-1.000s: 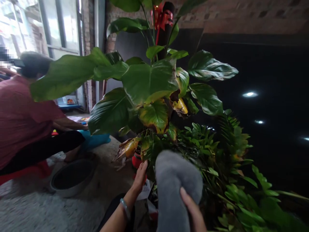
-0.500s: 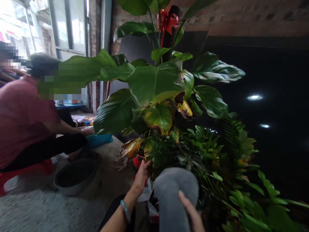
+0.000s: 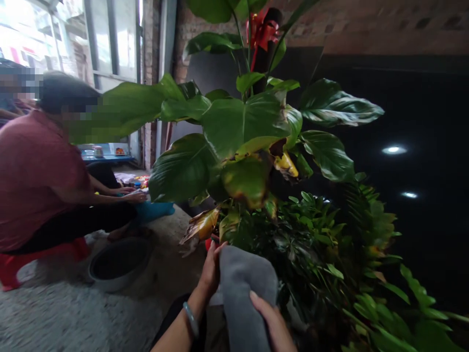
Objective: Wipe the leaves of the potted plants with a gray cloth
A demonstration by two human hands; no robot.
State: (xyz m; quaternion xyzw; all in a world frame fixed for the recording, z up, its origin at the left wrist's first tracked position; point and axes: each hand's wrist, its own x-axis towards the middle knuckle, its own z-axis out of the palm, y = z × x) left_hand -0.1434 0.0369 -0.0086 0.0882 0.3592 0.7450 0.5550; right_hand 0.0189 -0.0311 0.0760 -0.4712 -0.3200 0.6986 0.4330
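My right hand [image 3: 269, 313] grips a soft grey cloth-like piece [image 3: 245, 293] with a rounded upper end, its thumb lying on the near face. What exactly the grey piece is I cannot make out. At the piece's upper left edge is my left hand [image 3: 210, 269], fingertips raised and apart; some of its fingers are hidden behind the piece. A pale bracelet [image 3: 190, 320] circles the left wrist. Just beyond the hands stands a big-leaved plant [image 3: 238, 117] with several browned leaves. A withered yellow-brown leaf [image 3: 201, 225] hangs over its red pot [image 3: 208, 243], which is mostly hidden.
To the left a person in a red shirt [image 3: 40, 161] sits on a red stool [image 3: 10, 269], hands by a blue bag [image 3: 156, 211]. A grey basin [image 3: 120, 264] stands on the rough floor. Leafy plants [image 3: 322, 234] crowd the right, before a dark glossy panel [image 3: 421, 146].
The grey piece has moved left with my right hand, up against my left hand. The left hand's fingers are now partly covered by it. The view has shifted slightly.
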